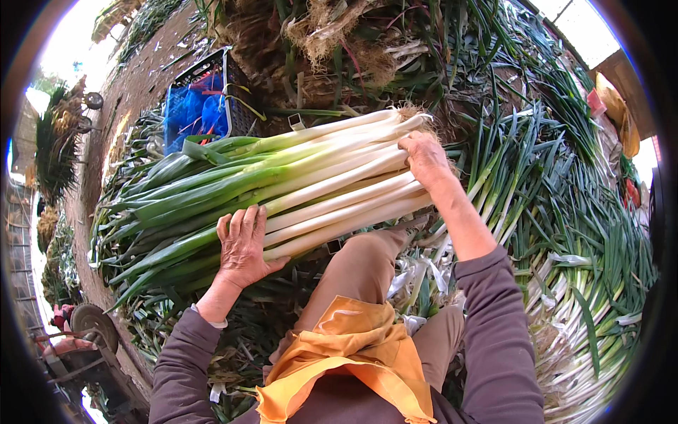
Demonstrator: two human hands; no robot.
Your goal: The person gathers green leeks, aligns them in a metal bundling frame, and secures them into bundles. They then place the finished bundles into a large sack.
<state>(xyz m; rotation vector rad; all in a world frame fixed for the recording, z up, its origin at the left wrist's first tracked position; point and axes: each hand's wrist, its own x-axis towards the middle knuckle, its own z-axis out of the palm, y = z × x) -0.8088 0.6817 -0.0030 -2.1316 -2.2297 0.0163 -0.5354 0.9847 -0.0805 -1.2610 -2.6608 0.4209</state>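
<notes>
A thick layer of large green onions (318, 164) lies across in front of me, with white stalks and roots to the right and green leaves to the left. My left hand (241, 246) grips the near edge where white turns green, fingers on top and thumb along the near side. Toward the root end, my right hand (424, 156) has its fingertips curled over the white stalks. The roots (442, 135) are partly hidden behind that hand. Square metal tube ends (296, 122) show at the far and near sides of the layer.
A black plastic crate (230, 95) holding blue netting (198, 108) stands beyond the leaves. Loose green onions (577, 318) cover the ground at right. More root-ended onions (339, 47) are heaped ahead. A wheeled cart (90, 339) is at far left. My knee (371, 254) is close below the layer.
</notes>
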